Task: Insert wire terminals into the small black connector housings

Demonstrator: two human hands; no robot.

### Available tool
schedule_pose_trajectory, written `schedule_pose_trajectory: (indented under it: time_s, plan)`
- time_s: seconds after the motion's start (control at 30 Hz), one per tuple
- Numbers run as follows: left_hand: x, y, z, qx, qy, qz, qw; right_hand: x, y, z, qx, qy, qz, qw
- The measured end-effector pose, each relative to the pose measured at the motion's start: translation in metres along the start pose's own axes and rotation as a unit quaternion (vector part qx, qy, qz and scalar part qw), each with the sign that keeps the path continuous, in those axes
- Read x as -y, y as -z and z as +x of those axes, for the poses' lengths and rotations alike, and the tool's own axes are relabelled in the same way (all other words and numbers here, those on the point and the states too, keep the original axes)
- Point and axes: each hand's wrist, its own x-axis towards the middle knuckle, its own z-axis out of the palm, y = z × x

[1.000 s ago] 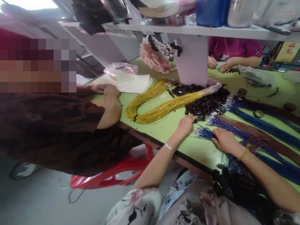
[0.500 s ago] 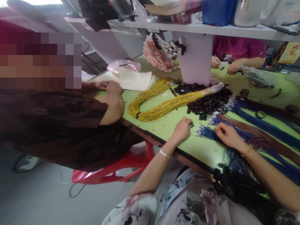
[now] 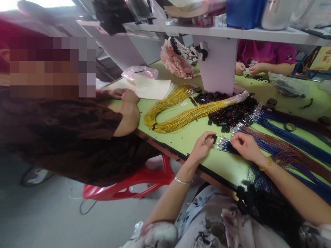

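My left hand (image 3: 203,146) is closed in a pinch on a small black connector housing (image 3: 214,138), held just above the green table. Close to its right, my right hand (image 3: 244,147) has thumb and fingers pressed together over a bundle of dark blue wires (image 3: 229,146) with silver crimped tips. What sits between those fingertips is too small to make out. Behind both hands lies a heap of black connector housings (image 3: 226,115). Brown wires (image 3: 267,141) and more blue wires (image 3: 274,127) stretch off to the right.
A bent bundle of yellow wires (image 3: 165,125) lies left of the heap. Tape rolls (image 3: 289,127) rest at right. Black connectors (image 3: 258,201) hang by my lap. A shelf (image 3: 191,31) crosses above. One co-worker (image 3: 103,117) sits at left, another (image 3: 269,57) works across.
My left hand has turned and raised the black housing toward the wire tips. My right hand has shifted left along the blue wires, closer to it. The view has swung slightly.
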Motion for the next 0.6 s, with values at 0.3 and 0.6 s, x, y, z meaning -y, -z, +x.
schedule_pose_trajectory:
  time_s: [0.3, 0.6]
  plan:
    - [-0.015, -0.040, -0.013, 0.106, 0.133, -0.349, 0.922, -0.001, 0.002, -0.012, -0.012, 0.044, -0.080, 0.996]
    - [-0.016, -0.044, -0.014, 0.106, 0.142, -0.349, 0.920, 0.003, 0.003, -0.015, -0.008, 0.044, -0.102, 0.994]
